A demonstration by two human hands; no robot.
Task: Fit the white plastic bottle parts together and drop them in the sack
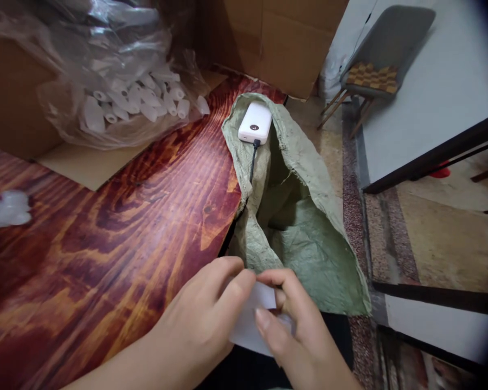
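Both my hands meet at the bottom centre, over the table's right edge. My left hand (199, 319) and my right hand (296, 330) pinch a small white plastic piece (254, 319) between their fingers; most of it is hidden behind them. Just beyond the hands gapes an open green woven sack (309, 244) that hangs off the table edge. On the sack's far rim lies a white power bank (255, 123) with a black cable (252, 162) running down from it.
A red-brown wooden table (106, 244) fills the left. A clear plastic bag of several white tubes (138, 100) sits on cardboard (85, 165) at the back. Loose white pieces (6, 211) lie at the left edge. Cardboard boxes (284, 43) and a grey chair (382, 54) stand beyond.
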